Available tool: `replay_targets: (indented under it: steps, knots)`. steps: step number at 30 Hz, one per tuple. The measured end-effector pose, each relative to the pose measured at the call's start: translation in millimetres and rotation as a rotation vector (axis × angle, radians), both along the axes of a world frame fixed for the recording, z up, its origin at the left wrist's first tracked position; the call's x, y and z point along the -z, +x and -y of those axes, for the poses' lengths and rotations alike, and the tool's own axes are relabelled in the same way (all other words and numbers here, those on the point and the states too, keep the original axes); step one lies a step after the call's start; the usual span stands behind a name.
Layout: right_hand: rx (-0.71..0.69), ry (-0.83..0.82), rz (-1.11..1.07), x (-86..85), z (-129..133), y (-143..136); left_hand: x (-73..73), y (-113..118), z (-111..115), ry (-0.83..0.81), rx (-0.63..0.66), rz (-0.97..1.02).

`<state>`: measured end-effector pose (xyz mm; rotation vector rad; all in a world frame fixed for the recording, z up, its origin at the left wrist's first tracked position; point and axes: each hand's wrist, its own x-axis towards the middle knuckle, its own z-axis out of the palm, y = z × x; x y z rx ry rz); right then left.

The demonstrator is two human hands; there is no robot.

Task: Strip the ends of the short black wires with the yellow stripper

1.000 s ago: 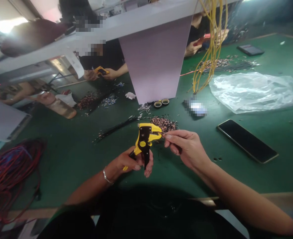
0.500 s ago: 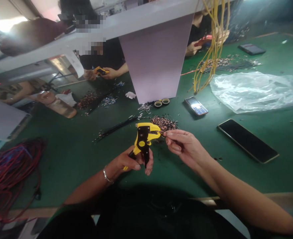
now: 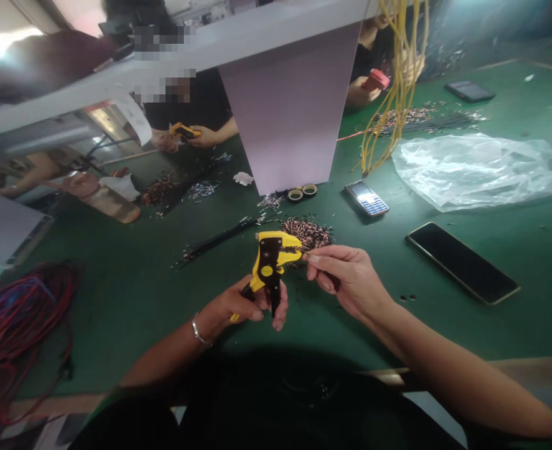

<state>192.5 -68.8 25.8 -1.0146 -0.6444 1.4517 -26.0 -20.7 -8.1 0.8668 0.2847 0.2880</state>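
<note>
My left hand (image 3: 252,303) is closed around the handles of a yellow and black wire stripper (image 3: 267,270), its jaws pointing right. At the jaw tips, my right hand (image 3: 346,272) pinches a short, thin piece that looks like a wire; most of it is hidden by the fingers. Just behind the jaws lies a heap of small copper and black wire pieces (image 3: 306,232). To the left of the heap a bundle of black wires (image 3: 214,242) stretches across the green table (image 3: 139,306).
Right of my hands lie a smartphone (image 3: 463,262), a keypad phone (image 3: 367,198) and a clear plastic bag (image 3: 477,172). Two tape rolls (image 3: 302,192) sit by the upright panel (image 3: 289,119). Red cables (image 3: 22,319) are coiled at left. Co-workers hold tools across the table.
My right hand has moved slightly left, closer to the stripper's jaws. The stripper has hardly moved. The view has shifted a little, and a co-worker's red tool has turned.
</note>
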Motion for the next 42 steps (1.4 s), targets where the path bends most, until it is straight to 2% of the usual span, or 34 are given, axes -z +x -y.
replay_targets:
  steps: [17, 26, 31, 42]
  knots:
    - [0.043, 0.01, 0.02, 2.1, 1.6, -4.5, 1.5, -0.2, 1.4, 0.021, -0.009, -0.004]
    - [0.047, 0.01, 0.03, 5.3, 0.6, -4.5, 3.0, -2.4, 4.4, 0.056, -0.085, -0.018]
    - [0.04, 0.008, 0.037, 6.9, -0.1, -3.8, 4.3, -4.6, 5.0, 0.097, -0.082, -0.032]
    - [0.032, -0.011, 0.045, 3.9, -2.2, -1.2, -0.4, -2.0, 8.7, 0.108, -0.117, -0.055]
